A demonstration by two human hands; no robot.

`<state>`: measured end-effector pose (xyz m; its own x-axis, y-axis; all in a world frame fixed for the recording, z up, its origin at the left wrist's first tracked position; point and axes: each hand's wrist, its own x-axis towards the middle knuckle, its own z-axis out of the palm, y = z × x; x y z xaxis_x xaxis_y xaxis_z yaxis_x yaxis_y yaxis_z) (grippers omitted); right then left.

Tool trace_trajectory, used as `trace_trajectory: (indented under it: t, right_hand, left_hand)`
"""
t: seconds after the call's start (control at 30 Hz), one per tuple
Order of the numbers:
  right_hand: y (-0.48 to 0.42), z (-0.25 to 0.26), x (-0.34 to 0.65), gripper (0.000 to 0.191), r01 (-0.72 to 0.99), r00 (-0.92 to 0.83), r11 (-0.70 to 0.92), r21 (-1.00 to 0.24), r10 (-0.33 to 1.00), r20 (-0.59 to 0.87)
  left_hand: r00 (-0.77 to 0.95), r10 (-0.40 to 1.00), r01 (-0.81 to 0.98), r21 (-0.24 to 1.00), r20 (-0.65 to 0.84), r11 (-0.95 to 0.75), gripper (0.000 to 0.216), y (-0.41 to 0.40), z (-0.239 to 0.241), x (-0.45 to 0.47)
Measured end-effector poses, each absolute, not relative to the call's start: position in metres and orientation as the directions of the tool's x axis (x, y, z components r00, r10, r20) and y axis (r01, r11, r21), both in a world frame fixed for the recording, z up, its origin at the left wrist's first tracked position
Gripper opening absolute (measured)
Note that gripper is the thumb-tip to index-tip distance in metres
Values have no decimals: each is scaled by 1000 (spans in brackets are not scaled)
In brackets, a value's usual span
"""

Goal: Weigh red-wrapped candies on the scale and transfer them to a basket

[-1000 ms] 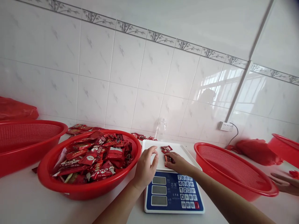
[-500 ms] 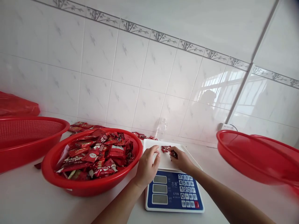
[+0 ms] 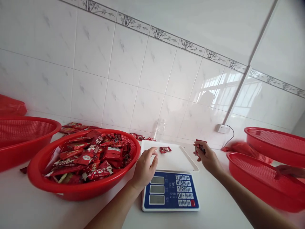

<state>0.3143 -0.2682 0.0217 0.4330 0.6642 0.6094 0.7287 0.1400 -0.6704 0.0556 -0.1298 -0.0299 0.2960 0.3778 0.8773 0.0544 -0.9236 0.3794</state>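
My right hand (image 3: 206, 156) is closed on small red snack packets (image 3: 199, 149), held above the counter just right of the scale's white pan (image 3: 175, 159). My left hand (image 3: 145, 166) rests over the pan's left edge, fingers loosely curved and thumb apart, with nothing visible in it. One red packet (image 3: 165, 149) lies on the pan beyond my left fingertips. The electronic scale's blue keypad panel (image 3: 171, 190) faces me. Left of it stands a red basket (image 3: 82, 190) heaped with red snack packets (image 3: 95, 159).
Another red basket (image 3: 26, 140) stands far left. More packets (image 3: 73, 127) lie along the tiled wall. At right, another person's hand (image 3: 292, 171) is between an upper basket (image 3: 278, 146) and a lower basket (image 3: 252, 181). A power strip (image 3: 223, 128) and clear bottle (image 3: 162, 128) are at the back.
My right hand has moved right, off the pan, carrying packets; one packet stays there. My left hand has barely moved. The right baskets have separated, and another person's hand and a red bag now show.
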Motion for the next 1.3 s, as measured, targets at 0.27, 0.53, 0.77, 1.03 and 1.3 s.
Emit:
trace_trajectory:
  t: [0.27, 0.53, 0.77, 1.03, 1.3]
  right_hand:
    - [-289, 20, 324, 40, 744, 487, 20, -668, 667, 563]
    - [-217, -10, 314, 27, 812, 374, -9, -583, 776, 508]
    - [-138, -13, 292, 27, 888, 237, 0, -459, 857, 458]
    - [-122, -9, 263, 37, 960, 86, 0, -281, 952, 295]
    - [-136, -3, 249, 29, 992, 75, -35, -120, 934, 349]
  left_hand:
    - [302, 372, 68, 370, 877, -927, 27, -131, -30, 56]
    - [302, 362, 91, 351, 882, -932, 26, -131, -29, 56]
    - [298, 372, 113, 354, 879, -928, 28, -132, -28, 54]
    - [306, 363, 101, 349, 880, -932, 27, -136, -25, 54]
    - [326, 363, 98, 351, 873, -931, 28, -136, -25, 56]
